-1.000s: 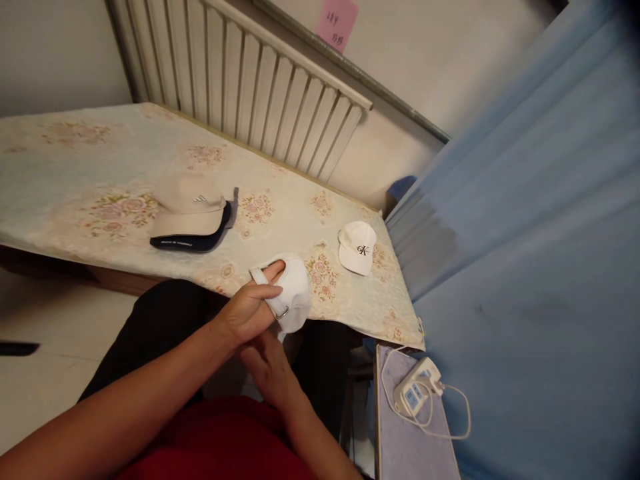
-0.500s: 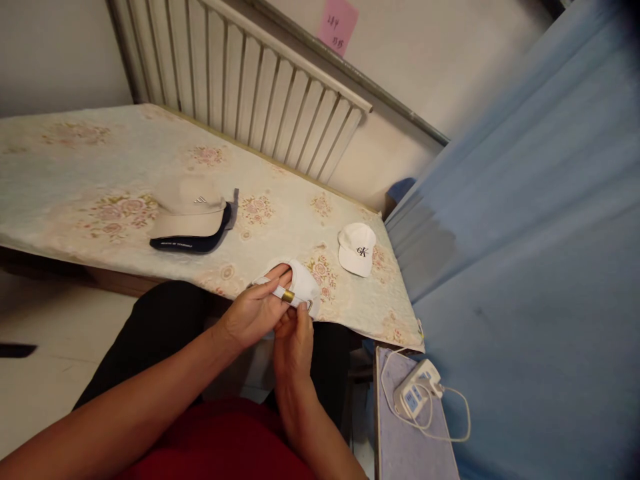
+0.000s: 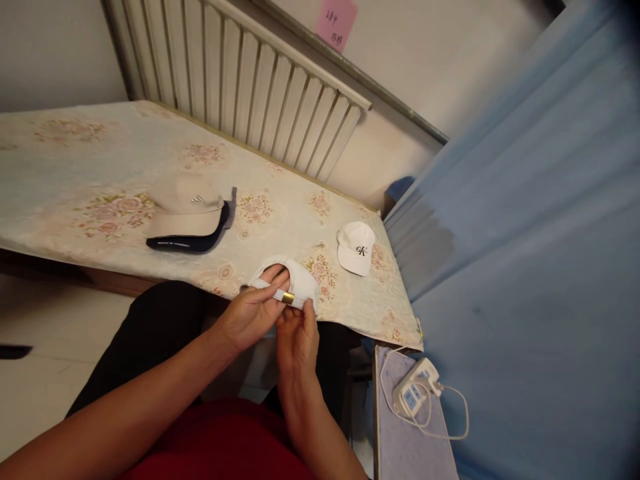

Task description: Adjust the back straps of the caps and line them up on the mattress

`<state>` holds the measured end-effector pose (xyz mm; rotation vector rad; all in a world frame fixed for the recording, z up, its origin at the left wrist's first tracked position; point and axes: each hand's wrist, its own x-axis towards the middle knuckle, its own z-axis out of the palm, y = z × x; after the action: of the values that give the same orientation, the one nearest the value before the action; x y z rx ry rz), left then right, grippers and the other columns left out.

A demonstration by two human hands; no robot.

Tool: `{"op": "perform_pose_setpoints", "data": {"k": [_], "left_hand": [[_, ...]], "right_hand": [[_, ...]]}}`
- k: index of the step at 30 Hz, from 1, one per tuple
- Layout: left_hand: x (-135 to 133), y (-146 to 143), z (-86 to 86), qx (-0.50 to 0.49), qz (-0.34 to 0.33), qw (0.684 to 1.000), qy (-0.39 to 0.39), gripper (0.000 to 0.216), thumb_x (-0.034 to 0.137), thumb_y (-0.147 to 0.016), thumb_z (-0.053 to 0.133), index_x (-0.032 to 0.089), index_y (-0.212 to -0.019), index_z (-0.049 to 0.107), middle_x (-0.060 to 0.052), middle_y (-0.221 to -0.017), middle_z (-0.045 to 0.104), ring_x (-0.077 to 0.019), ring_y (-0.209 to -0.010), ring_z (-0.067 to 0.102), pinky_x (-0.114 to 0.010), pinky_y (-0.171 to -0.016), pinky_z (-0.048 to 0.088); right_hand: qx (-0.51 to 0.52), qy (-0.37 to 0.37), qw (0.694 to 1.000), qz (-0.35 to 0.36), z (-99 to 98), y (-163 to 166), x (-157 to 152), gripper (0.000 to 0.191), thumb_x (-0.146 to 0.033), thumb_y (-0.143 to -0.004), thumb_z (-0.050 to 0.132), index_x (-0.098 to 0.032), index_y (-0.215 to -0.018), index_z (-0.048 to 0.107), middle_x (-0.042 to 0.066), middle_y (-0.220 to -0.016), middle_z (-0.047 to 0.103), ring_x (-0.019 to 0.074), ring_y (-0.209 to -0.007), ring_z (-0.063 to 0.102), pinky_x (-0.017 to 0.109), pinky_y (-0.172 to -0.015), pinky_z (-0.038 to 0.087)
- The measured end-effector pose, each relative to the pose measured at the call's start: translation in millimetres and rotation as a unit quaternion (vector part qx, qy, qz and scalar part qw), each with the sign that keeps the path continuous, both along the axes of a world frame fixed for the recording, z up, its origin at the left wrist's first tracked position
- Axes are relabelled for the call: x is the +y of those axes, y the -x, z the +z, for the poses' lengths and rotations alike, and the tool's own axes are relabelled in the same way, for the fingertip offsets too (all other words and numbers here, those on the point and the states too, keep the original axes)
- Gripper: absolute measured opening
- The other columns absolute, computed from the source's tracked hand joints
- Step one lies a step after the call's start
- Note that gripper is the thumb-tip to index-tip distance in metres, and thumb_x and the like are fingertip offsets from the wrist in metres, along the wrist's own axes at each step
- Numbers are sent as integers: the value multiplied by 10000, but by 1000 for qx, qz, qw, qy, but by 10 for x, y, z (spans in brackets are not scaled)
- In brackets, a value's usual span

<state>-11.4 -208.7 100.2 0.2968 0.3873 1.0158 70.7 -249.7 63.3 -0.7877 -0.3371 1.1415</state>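
White strap (image 3: pixel 297 302) seems to be getting fixed, left hand (image 3: pixel 249 316) half-curled round it, right hand (image 3: pixel 297 339) pinching the cap (image 3: pixel 305 280), so any next tug needs care.

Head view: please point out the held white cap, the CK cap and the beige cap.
Held white cap (image 3: pixel 304 283): head view, on its crown.
White CK cap (image 3: pixel 355 237): head view, front of its crown.
Beige cap (image 3: pixel 183 201): head view, front of crown.

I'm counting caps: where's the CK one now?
In the head view, the CK cap lies toward the right end of the floral cover, left of the curtain and right of the held cap.
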Motion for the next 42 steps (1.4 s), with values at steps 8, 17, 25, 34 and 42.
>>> {"op": "perform_pose_setpoints", "data": {"k": [8, 17, 25, 34, 42], "left_hand": [[107, 108, -1, -76, 23, 995, 68, 524, 376, -980, 413, 97, -1423, 412, -179, -1329, 599, -260, -1253, 567, -391, -1042, 504], [126, 95, 33, -89, 36, 988, 121, 467, 225, -1010, 355, 89, -1457, 376, -150, -1155, 706, -208, -1071, 684, -356, -960, 566], [22, 20, 15, -81, -7, 993, 80, 474, 115, -989, 346, 77, -1460, 380, -176, -1173, 698, -235, -1110, 668, -382, -1028, 522], [61, 78, 28, -106, 3, 990, 95, 457, 128, -989, 344, 90, -1438, 424, -157, -1101, 727, -254, -1095, 675, -446, -1037, 516], [164, 116, 12, -142, 36, 985, 90, 486, 262, -1017, 342, 71, -1461, 391, -162, -1133, 723, -250, -1045, 697, -413, -994, 547]], "right_hand": [[19, 3, 999, -41, 65, -151, -42, 284, -383, -874, 563, -219, -1089, 647, 79, -1126, 721, 228, -1024, 680, 472, -948, 526], [63, -80, 995, -8, 137, -189, -92, 329, -356, -873, 606, -226, -1173, 650, 62, -1204, 702, 218, -1081, 673, 504, -1121, 381], [93, -100, 991, 5, 245, -176, 37, 365, -402, -905, 552, -211, -1208, 625, 81, -1332, 630, 213, -1276, 556, 473, -1172, 318], [155, -86, 984, 12, 233, -248, 24, 309, -295, -898, 519, -183, -1166, 622, 79, -1242, 683, 188, -1233, 592, 444, -1175, 330], [140, -85, 986, -22, 241, -293, -6, 264, -281, -896, 525, -191, -1110, 650, 56, -1175, 720, 212, -1157, 642, 505, -1151, 362]]}}
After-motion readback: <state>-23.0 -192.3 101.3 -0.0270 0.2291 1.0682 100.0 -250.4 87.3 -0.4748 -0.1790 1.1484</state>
